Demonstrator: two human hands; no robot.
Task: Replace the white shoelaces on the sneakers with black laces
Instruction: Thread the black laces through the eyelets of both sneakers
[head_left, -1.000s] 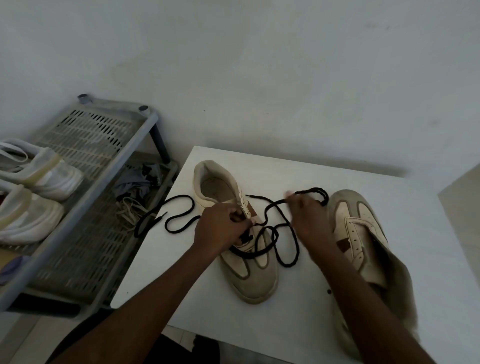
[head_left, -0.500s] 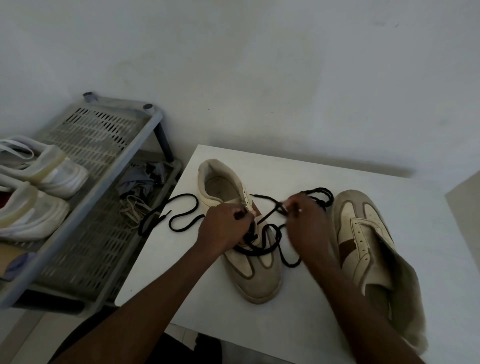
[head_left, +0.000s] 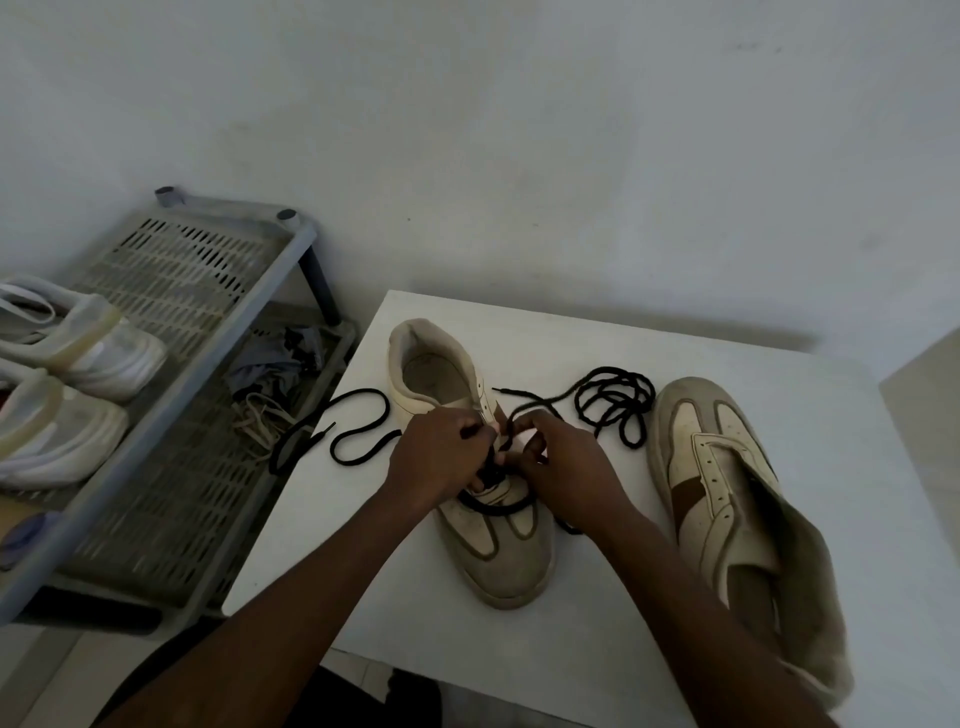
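- Black lace (head_left: 496, 513) crosses the left sneaker (head_left: 441, 374) on the worktop (head_left: 571, 649); one tail snakes off left and the rest coils to the right.
- Left hand (head_left: 441, 457) pinches the lace at the left eyelet row.
- Right hand (head_left: 566, 467), just beside it, pinches a loop; the free tip lies just beyond it, so it is likely the nearer hand for threading.
- Sneaker's long axis: heel far, toe near.
- Count: two sneakers, the right sneaker (head_left: 711, 467) unlaced; one black lace or two, I cannot tell.

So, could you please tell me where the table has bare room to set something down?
Free on the white table: its far strip by the wall and near left corner. Crowded: the middle, where the left hand and right hand grip the black lace at the left sneaker.
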